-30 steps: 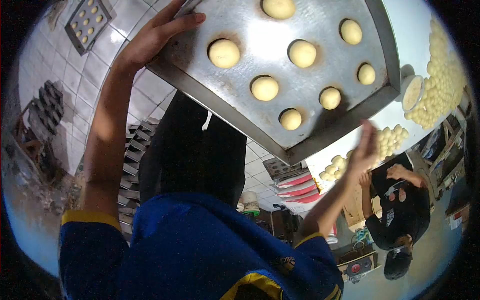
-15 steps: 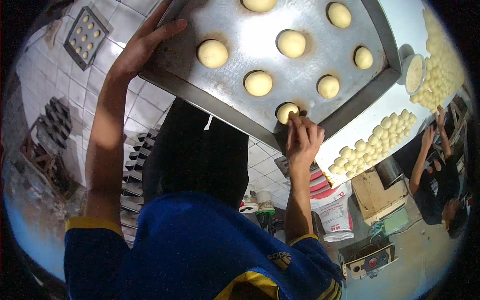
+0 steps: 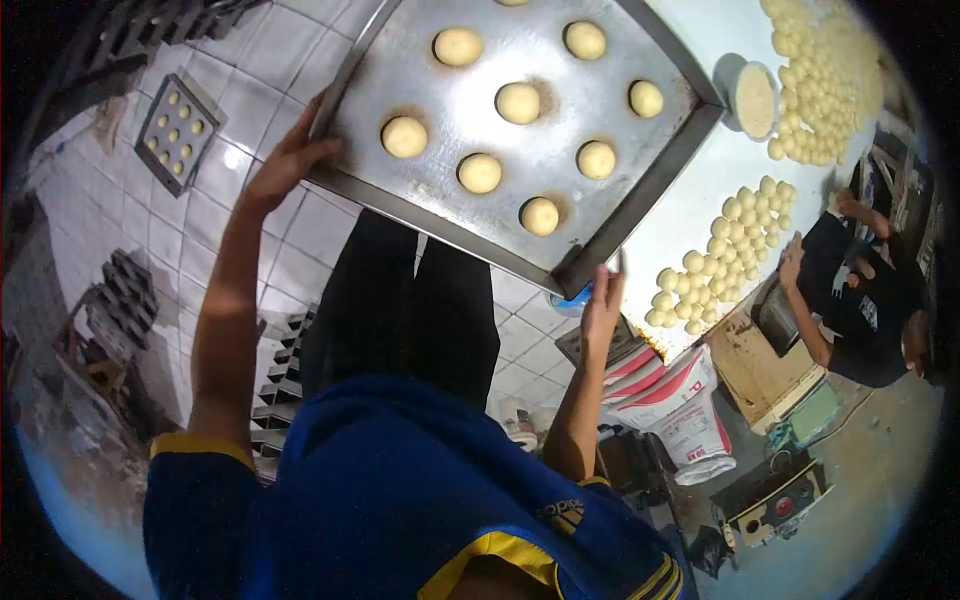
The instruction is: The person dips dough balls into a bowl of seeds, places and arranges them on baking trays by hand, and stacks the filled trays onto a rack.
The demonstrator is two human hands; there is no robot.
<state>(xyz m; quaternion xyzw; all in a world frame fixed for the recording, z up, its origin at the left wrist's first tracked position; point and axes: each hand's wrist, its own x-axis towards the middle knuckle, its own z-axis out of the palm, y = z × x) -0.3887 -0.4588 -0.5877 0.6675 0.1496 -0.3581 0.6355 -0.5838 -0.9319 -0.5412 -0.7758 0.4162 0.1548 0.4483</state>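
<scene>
A metal baking tray with several round dough balls spaced over it is held up in front of me. My left hand grips its left rim, the thumb over the edge and the other fingers mostly hidden. By the near right corner, my right hand has its fingers stretched upward beside the tray's outer wall. It holds no dough; whether the fingertips press on the tray is hard to tell. The nearest dough ball sits just inside that corner.
On the white table at right are a cluster of dough balls, a larger pile and a bowl. A co-worker is at its far side. Another filled tray lies on the tiled floor. Sacks stand below.
My right hand has let go of the dough ball at the near corner and moved down outside the tray's wall. The tray sits farther left in view, with my left hand still on it.
</scene>
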